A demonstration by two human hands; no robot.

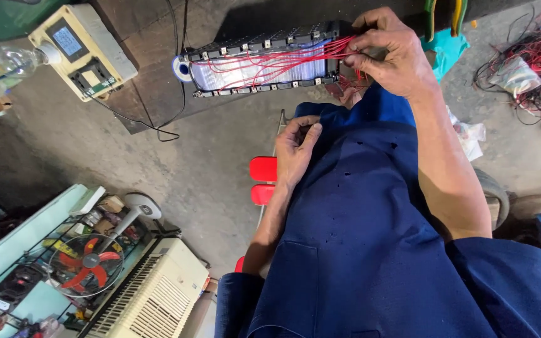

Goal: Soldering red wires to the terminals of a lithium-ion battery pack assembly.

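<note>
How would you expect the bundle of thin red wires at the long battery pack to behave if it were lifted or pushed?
The red wires look thin and slack, so probably floppy and light. They fan out along the battery pack and gather under the right hand, so a pull would likely tug them together, and loose strands may snag.

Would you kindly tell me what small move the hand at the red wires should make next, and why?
Probably the right hand should separate one thin red wire from the bundle it pinches at the end of the long black-framed battery pack; the wires fan out tangled across the pack. The left hand rests on the blue jacket, so it is free to steady the pack.
</note>
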